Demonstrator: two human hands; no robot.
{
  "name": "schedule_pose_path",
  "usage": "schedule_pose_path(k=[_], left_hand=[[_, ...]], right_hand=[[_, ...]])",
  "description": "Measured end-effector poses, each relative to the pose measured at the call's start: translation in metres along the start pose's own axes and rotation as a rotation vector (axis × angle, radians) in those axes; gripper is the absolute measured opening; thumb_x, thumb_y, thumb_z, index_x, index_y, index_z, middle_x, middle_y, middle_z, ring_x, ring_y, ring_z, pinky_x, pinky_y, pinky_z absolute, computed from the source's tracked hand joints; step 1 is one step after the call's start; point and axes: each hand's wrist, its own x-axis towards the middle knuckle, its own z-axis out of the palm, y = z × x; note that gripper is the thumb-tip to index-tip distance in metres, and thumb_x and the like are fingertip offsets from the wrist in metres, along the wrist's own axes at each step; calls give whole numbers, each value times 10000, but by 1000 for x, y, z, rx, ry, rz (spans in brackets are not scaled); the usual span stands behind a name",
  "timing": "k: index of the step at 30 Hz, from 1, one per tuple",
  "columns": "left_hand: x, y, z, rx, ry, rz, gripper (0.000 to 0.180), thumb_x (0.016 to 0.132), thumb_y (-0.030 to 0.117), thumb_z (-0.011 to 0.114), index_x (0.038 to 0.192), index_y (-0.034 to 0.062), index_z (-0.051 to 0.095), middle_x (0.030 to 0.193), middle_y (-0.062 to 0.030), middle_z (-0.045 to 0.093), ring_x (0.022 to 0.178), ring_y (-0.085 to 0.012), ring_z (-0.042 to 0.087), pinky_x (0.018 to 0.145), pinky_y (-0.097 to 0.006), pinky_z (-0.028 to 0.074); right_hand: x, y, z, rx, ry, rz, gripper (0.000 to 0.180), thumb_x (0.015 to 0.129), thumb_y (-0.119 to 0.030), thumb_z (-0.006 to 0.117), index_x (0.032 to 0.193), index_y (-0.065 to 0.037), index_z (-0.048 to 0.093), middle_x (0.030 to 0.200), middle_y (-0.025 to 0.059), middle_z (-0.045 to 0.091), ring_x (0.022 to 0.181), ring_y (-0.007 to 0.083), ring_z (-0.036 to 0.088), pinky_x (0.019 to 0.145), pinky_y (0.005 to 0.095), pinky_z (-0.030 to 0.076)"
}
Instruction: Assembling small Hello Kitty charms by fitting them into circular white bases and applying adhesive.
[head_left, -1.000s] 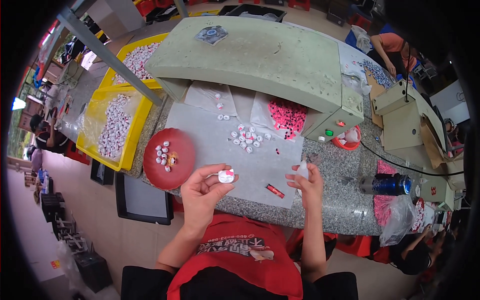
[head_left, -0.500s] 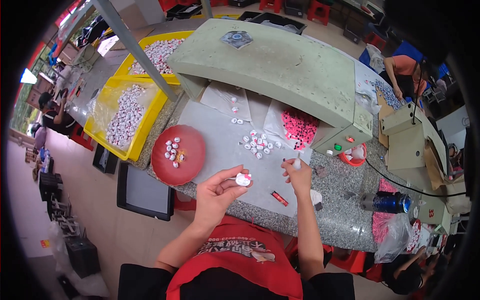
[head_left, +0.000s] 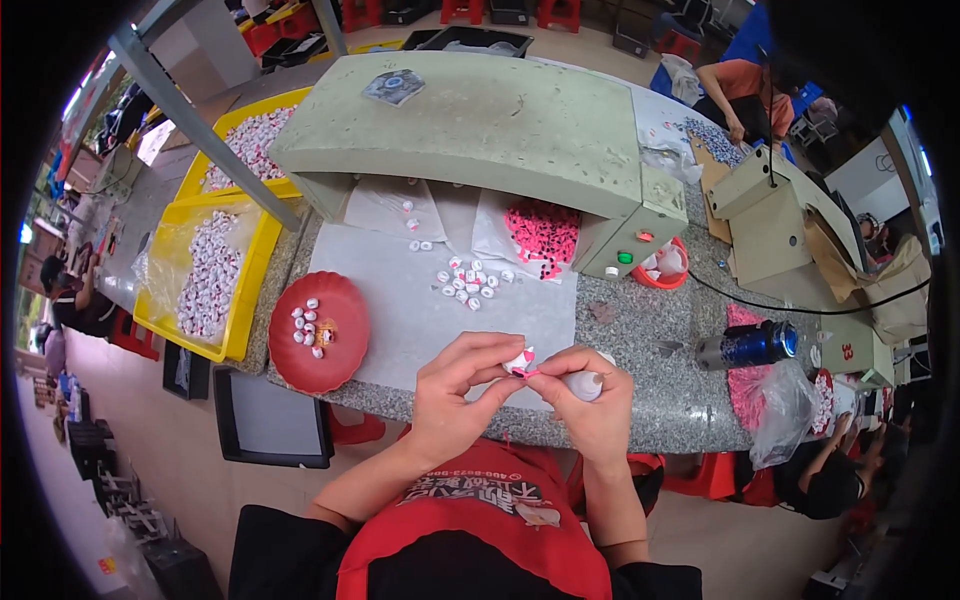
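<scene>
Between the fingertips of my left hand (head_left: 452, 398) is a small white figurine head (head_left: 516, 360) with a pink bow. My right hand (head_left: 598, 418) meets it from the other side, thumb and forefinger pinching a small pink and dark piece (head_left: 521, 374) against the head. A small white bottle (head_left: 583, 386) lies in the same right hand. Similar white heads (head_left: 470, 282) are grouped on the white sheet (head_left: 390, 290) beyond my hands. Small pink pieces (head_left: 540, 232) form a heap on paper by the machine's opening. More heads sit in a red scalloped dish (head_left: 345, 350) at left.
A grey-green machine housing (head_left: 470, 130) with lit buttons spans the bench. Yellow trays (head_left: 250, 300) of white heads stand left. On the right are a red cup (head_left: 684, 258), a blue flask (head_left: 755, 345), a black cable and a plastic bag (head_left: 785, 420). Co-workers sit around.
My hands have come together, the right one moving left to the figurine head with the bottle and small piece. The view has shifted, and the red tube on the sheet no longer shows.
</scene>
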Motion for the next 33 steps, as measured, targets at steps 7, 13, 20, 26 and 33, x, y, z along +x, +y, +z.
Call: schedule_pose_path(k=[7, 13, 20, 26, 33], left_hand=[[-1, -4, -9, -287, -107, -64, 317, 744, -120, 553, 1054, -57, 537, 1128, -215, 482, 1000, -256, 538, 836, -309, 483], [-4, 1, -4, -340, -83, -92, 294, 758, -119, 534, 1046, -60, 545, 1085, -221, 512, 1012, -263, 534, 835, -312, 482], [-5, 1, 0, -177, -100, 14, 278, 769, -109, 526, 1034, -34, 567, 1069, -182, 534, 978, -226, 546, 807, -283, 480], [-5, -1, 5, -218, -33, -29, 237, 785, -92, 523, 1009, -37, 577, 1057, -158, 546, 957, -198, 549, 788, -260, 480], [-5, -3, 7, -236, -10, -45, 235, 784, -88, 521, 1011, -39, 564, 1035, -192, 550, 949, -221, 553, 789, -282, 469]], right_hand=[[-9, 3, 3, 74, 56, -31, 163, 673, 58, 669, 818, -1, 620, 752, 35, 576, 628, 62, 533, 519, 171, 403], [-10, 9, 0, -41, -17, -208, 204, 676, 42, 682, 869, -5, 636, 778, 50, 574, 692, 100, 564, 595, 195, 439], [-7, 5, -6, -118, -28, -286, 219, 635, 74, 686, 836, -2, 638, 759, 63, 576, 702, 118, 554, 607, 217, 433], [-6, 5, -4, -150, 13, -333, 185, 650, 53, 689, 816, -11, 641, 758, 60, 580, 660, 103, 556, 555, 205, 430], [-3, 8, -4, -67, 11, -291, 195, 624, 90, 682, 792, 0, 644, 756, 68, 577, 670, 112, 539, 573, 214, 422]])
